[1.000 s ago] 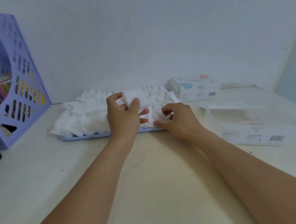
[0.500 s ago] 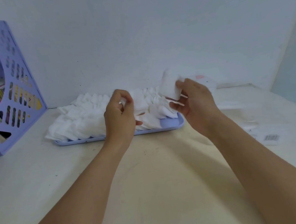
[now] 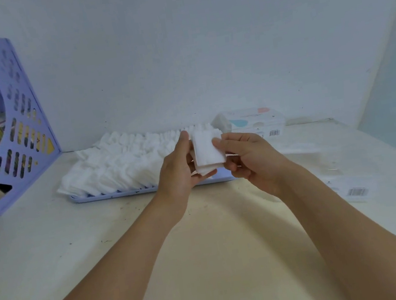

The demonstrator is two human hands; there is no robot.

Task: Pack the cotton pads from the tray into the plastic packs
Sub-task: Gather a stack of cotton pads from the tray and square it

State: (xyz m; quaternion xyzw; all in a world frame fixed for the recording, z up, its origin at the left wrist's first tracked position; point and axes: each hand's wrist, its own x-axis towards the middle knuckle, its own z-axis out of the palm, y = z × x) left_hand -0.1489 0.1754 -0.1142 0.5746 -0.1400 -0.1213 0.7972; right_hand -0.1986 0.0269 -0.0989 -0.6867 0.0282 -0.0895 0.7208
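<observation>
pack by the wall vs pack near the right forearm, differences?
The pack by the wall looks filled, boxy and white, with pink and blue marks on top; the near pack lies flat, see-through and apparently empty. The pack by the wall sits just right of the tray; the near pack lies closer to the person, beside the right forearm. Both show a barcode label and rest on the table.

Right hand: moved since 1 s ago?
Yes. The right hand has lifted off the tray where it was picking pads and now holds a stack of cotton pads above the tray's near-right end, together with the left hand.
</observation>
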